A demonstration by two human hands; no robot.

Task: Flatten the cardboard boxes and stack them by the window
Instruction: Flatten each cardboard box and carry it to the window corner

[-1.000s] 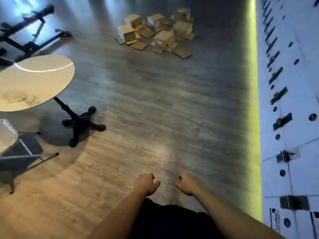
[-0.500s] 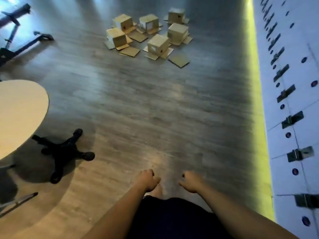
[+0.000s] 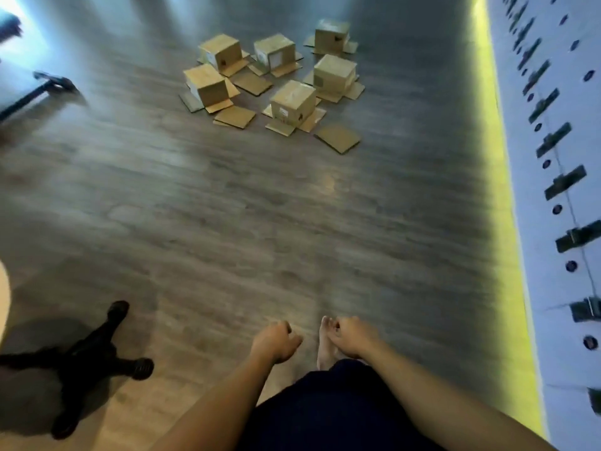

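Neither grip has anything in it: left hand [image 3: 274,341] and right hand [image 3: 353,336] both hang out in front with fingers loosely curled, a small gap between them, a bare foot [image 3: 326,340] showing just under the right one. The cardboard boxes [image 3: 276,81] are way at the far end of the floor [image 3: 260,216], six of them still standing up with their flaps splayed out flat, bunched close together, plus a loose flat piece [image 3: 338,137] at the near right edge of the bunch. Lots of open wood floor between the hands and the boxes. Right side is hemmed in by a white wall [image 3: 559,222] with a yellow-lit strip [image 3: 500,190] along its base. Near left there's a black star-shaped base [image 3: 87,362], and the pale edge of a desk [image 3: 4,288] pokes in at the left border.
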